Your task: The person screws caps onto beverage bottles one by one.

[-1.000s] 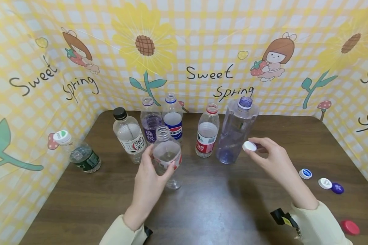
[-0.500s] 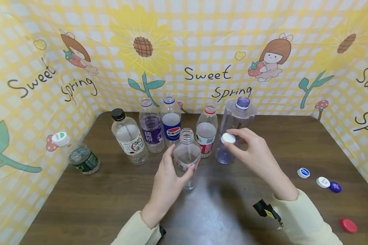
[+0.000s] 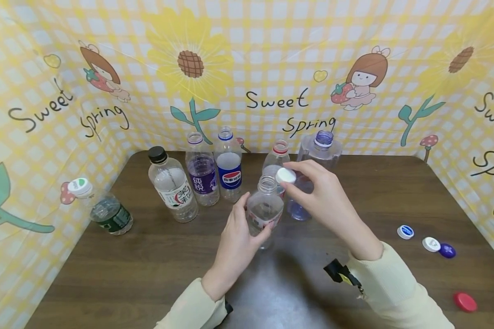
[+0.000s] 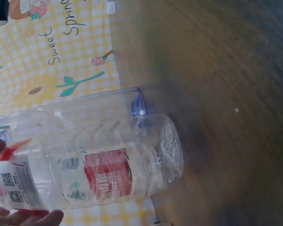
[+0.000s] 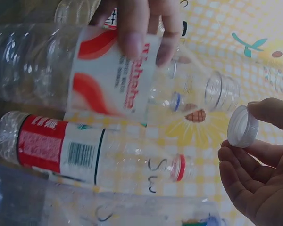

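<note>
My left hand grips a clear plastic bottle round its upper label; in the right wrist view this bottle shows a white label with red waves and a bare threaded mouth. Between the thumb and fingers of my right hand a white bottle cap is pinched. The cap sits just to the right of the bottle's mouth, its hollow side toward the mouth in the right wrist view, with a small gap between them. Behind the hands stand a red-labelled bottle and a large purplish bottle, both uncapped and partly hidden.
A purple-labelled bottle, a Pepsi bottle and a black-capped bottle stand at the back left. Further left is a green-labelled bottle with a white cap. Loose caps lie at right, including a blue-topped cap and red cap.
My left hand has carried the clear bottle to the right. My right hand has brought the white cap leftward, from beside the purplish bottle to near the clear bottle's mouth.
</note>
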{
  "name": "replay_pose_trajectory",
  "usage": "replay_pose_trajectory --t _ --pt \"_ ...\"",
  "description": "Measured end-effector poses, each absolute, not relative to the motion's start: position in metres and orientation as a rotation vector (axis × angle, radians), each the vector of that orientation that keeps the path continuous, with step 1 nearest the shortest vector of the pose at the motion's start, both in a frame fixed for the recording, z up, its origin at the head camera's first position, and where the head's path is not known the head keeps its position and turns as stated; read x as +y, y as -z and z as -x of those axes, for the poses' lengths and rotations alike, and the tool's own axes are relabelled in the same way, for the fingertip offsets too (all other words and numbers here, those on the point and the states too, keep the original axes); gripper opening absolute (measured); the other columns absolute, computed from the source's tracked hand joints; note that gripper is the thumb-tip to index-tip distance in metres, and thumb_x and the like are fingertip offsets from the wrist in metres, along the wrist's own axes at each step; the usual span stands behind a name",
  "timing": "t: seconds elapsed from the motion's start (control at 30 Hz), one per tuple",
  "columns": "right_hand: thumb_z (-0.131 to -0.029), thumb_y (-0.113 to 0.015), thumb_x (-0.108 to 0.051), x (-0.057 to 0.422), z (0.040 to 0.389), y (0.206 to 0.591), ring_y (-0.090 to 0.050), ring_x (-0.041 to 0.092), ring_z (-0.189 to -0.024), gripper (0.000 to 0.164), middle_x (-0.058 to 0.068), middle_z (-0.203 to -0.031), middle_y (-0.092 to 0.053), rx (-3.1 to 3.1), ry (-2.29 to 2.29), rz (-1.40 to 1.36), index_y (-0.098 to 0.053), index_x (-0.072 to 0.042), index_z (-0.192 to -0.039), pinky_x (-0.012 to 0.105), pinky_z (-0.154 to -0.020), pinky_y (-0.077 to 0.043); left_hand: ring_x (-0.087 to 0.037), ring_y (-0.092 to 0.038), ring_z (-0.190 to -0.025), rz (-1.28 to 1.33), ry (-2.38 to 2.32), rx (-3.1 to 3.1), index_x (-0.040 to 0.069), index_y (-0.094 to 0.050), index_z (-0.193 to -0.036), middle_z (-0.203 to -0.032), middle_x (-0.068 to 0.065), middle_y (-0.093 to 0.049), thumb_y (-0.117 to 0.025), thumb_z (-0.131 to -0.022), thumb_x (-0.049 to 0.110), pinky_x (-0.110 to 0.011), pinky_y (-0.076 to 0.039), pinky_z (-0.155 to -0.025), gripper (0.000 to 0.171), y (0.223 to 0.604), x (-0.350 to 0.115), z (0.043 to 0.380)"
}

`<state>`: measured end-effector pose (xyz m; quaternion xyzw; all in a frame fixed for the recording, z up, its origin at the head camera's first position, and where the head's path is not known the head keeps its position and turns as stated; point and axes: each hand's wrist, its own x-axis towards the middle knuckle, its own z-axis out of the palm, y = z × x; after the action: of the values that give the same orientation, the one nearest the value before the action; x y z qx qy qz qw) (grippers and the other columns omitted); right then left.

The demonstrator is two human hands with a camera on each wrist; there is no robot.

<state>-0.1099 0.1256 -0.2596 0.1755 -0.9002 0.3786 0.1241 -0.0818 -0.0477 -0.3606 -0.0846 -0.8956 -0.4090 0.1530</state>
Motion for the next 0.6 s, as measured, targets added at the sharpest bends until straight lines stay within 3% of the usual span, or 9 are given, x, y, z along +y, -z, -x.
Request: replay_pose_trajectory --t 0.27,0.6 --pt "-0.086 -0.07 -0.015 0.114 0.111 0.254 -0.06 0.024 -0.094 0.037 0.01 -0.111 -0.066 -2.623 -1.11 -0.57 -0.064 -0.004 -0.12 0.039 -0.083 -0.053 -0.029 -0.058 -0.112 0.264 1.212 -2.566 0.002 -0.033 -0.14 -0.126 -0.019 -0.055 -0.077 -0.079 0.025 -0.044 -0.052 -0.093 0.079 0.361 -0.046 0.084" --pt "-0.086 -0.07 -0.016 0.107 0.113 0.256 -0.058 0.023 -0.096 0.039 0.009 -0.116 -0.064 -2.672 -1.108 -0.609 -0.062 -0.006 -0.123 0.038 -0.082 -0.053 -0.03 -0.054 -0.118 0.315 1.172 -2.579 0.002 -0.033 -0.144 -0.131 -0.017 -0.053 -0.077 -0.079 0.027 -0.046 -0.049 -0.098 0.082 0.362 -0.047 0.088"
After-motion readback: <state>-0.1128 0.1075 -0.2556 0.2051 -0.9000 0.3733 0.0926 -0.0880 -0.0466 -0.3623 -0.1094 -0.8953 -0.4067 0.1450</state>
